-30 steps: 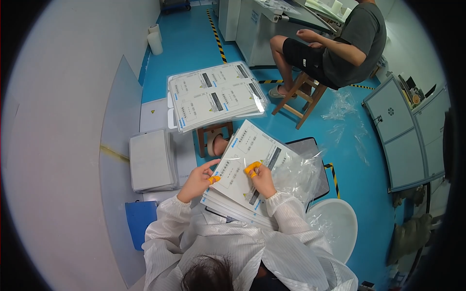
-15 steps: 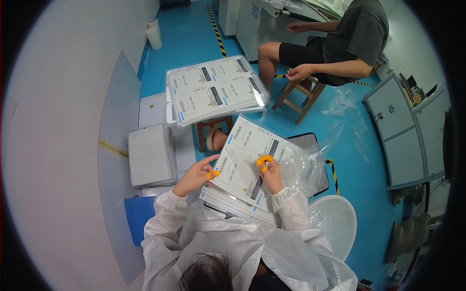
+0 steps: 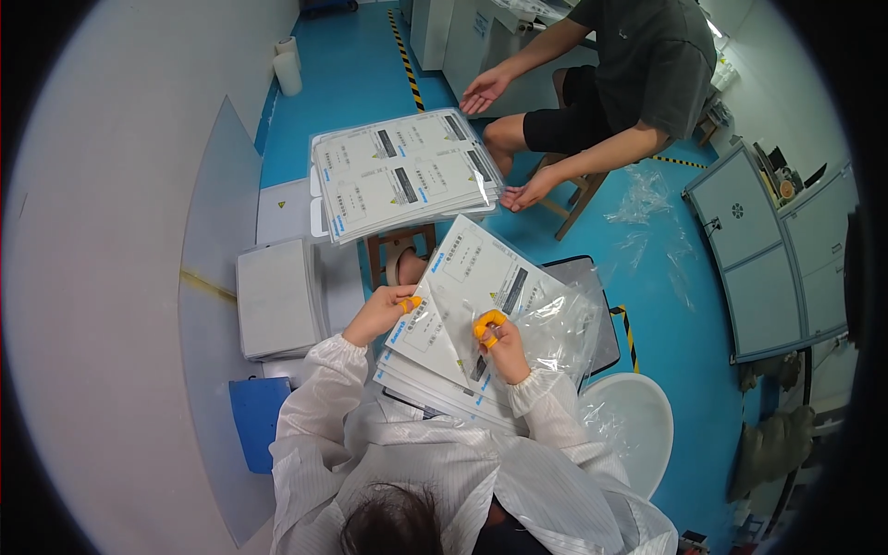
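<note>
A white printed sheet (image 3: pixel 481 264), overlaid with clear film, lies tilted on a stack of similar sheets (image 3: pixel 435 393) at my lap. My left hand (image 3: pixel 377 316) pinches the sheet's left edge with thumb and fingers. Over the middle of the sheet, my right hand (image 3: pixel 504 350) is closed in a pinch on the clear film (image 3: pixel 560 324), which runs in a diagonal fold across the print and lies crumpled to the right. Yellow finger covers are on both hands. The exact grip of the right fingertips is partly hidden.
Ahead, a pile of printed sheets (image 3: pixel 356 171) rests on a wooden stool (image 3: pixel 375 254); a seated co-worker's hands (image 3: pixel 527 194) are beside it. Blank white sheets (image 3: pixel 277 301) and a blue bin (image 3: pixel 257 421) stand left. A white round tub (image 3: pixel 652 421) holds film at right.
My left fingers, spread before, have closed on the sheet's edge. My right hand has shifted slightly left and nearer, with the film fold more visible. The co-worker leaned toward the far pile, hands reaching it.
</note>
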### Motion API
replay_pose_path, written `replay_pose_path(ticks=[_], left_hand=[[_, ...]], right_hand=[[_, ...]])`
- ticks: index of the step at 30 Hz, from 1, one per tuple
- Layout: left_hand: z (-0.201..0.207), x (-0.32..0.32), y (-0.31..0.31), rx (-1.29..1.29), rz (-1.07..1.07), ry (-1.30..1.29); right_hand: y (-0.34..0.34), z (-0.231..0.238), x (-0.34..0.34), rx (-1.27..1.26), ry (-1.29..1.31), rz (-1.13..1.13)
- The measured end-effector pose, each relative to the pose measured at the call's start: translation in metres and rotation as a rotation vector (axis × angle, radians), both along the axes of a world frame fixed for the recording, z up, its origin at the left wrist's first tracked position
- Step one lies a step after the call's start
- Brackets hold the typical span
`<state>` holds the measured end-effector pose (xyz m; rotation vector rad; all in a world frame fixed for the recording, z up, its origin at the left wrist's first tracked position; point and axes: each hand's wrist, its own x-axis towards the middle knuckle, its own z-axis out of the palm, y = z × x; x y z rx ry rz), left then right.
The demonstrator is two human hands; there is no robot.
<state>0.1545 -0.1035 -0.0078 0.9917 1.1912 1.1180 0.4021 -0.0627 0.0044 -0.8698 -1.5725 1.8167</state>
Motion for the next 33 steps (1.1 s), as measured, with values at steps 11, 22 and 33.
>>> replay_pose_path(ticks=[11,22,33], left_hand=[[-0.029,-0.016,-0.032,-0.099,0.134,0.136],[-0.044,-0.040,-0.041,-0.112,0.182,0.176],[-0.041,-0.039,-0.041,-0.089,0.193,0.050]], right_hand=[[0.062,0.006,0.129,-0.155,0.630,-0.652],[0.033,0.046,0.464,0.435,-0.005,-1.585],[-0.109,-0.224,0.400,0.296,-1.120,-1.265]])
